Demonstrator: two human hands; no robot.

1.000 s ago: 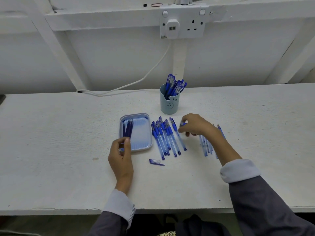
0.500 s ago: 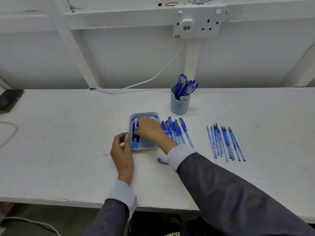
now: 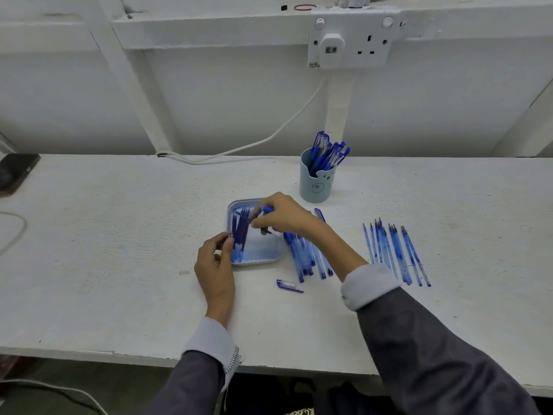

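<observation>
A shallow grey-blue tray (image 3: 259,259) lies in the middle of the white table and holds several dark blue pen caps (image 3: 241,229) along its left side. My left hand (image 3: 216,265) pinches the tray's front left rim. Above the tray's far part, my right hand (image 3: 282,217) pinches a small blue cap (image 3: 267,209) between thumb and fingers. Several capless blue pens (image 3: 306,259) lie in a row just right of the tray, partly under my right forearm. One loose cap (image 3: 288,285) sits in front of the tray.
A light blue cup (image 3: 316,182) full of capped pens stands behind the tray. Several thin blue refills (image 3: 395,253) are laid out to the right. A dark flat object (image 3: 15,172) rests at the far left. A white cable (image 3: 239,149) runs to the wall socket (image 3: 350,40).
My right hand moved left from the row of pens to above the tray, carrying a small blue cap. My left hand has stayed at the tray's front left rim.
</observation>
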